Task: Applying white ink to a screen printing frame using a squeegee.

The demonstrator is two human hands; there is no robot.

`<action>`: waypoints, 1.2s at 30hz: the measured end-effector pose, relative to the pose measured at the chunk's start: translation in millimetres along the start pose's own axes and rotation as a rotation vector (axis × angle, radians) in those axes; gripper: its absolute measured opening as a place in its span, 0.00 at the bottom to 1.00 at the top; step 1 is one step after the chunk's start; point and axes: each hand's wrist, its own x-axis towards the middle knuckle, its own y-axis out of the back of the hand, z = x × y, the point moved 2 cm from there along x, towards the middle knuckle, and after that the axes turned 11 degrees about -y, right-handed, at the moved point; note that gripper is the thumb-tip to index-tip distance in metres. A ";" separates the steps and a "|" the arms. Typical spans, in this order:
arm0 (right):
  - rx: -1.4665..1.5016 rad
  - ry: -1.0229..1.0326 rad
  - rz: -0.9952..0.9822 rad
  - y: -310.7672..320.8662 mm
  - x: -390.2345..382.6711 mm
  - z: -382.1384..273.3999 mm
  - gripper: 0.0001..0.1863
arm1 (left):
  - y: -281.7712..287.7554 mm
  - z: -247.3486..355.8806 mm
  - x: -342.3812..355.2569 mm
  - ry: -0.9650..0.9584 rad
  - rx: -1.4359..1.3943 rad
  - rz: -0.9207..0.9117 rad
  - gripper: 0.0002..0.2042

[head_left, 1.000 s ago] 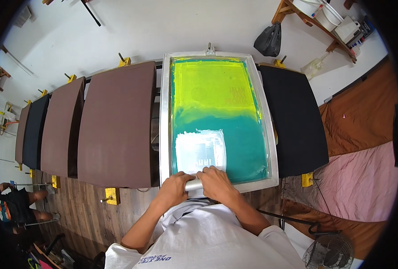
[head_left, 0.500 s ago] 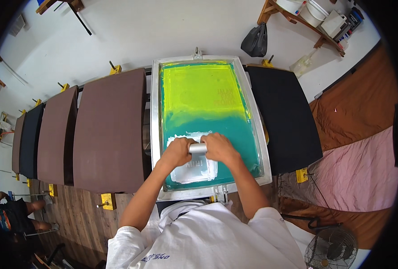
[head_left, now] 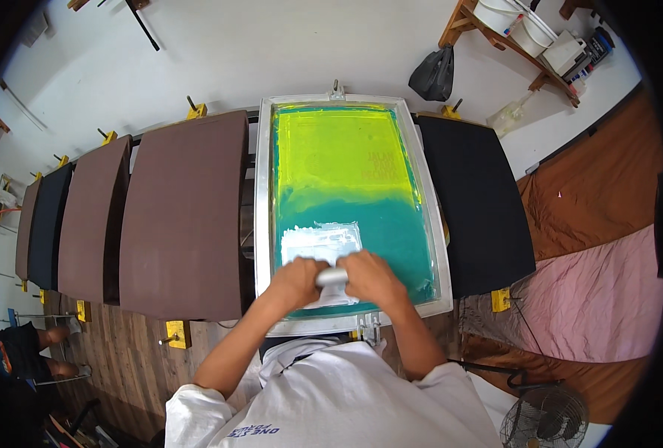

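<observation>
Both of my hands grip a squeegee (head_left: 332, 277) with a silver bar-like handle, its blade hidden beneath them. My left hand (head_left: 299, 282) is closed round the left end, and my right hand (head_left: 370, 279) round the right end. They press over the near part of a screen printing frame (head_left: 430, 187) with a pale metal rim. White ink (head_left: 319, 240) covers a roughly rectangular patch at the mesh's near left, just beyond the squeegee. The mesh is teal (head_left: 380, 224) around it and yellow-green (head_left: 331, 145) in its far half.
Brown garment-covered boards (head_left: 186, 216) stand in a row to the left; a black one (head_left: 477, 209) is at the right. Yellow clamps (head_left: 178, 334) hold their ends. A wire fan (head_left: 544, 418) is low at the right. Another person's legs (head_left: 55, 355) show at far left.
Both hands have drawn the squeegee toward my body, down the white patch. More of the white ink beyond it now shows. My view has shifted slightly.
</observation>
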 end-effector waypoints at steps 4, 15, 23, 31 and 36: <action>-0.084 -0.039 0.071 1.5 20.4 -11.1 0.14 | 21.0 -7.4 11.5 -0.018 0.027 0.073 0.19; -0.334 0.003 0.221 -55.2 -45.1 -30.7 0.15 | -24.6 15.7 -63.4 -0.118 0.028 0.236 0.31; -0.041 0.122 0.377 -60.4 -19.9 -10.8 0.24 | -28.6 12.5 -45.3 -0.068 0.244 0.359 0.25; 0.000 0.082 0.356 -83.2 -60.8 1.7 0.28 | -55.5 33.7 -62.9 -0.085 0.249 0.296 0.26; 0.013 0.056 0.323 -62.4 -57.6 -1.9 0.23 | -36.3 36.4 -52.4 -0.069 0.145 0.269 0.29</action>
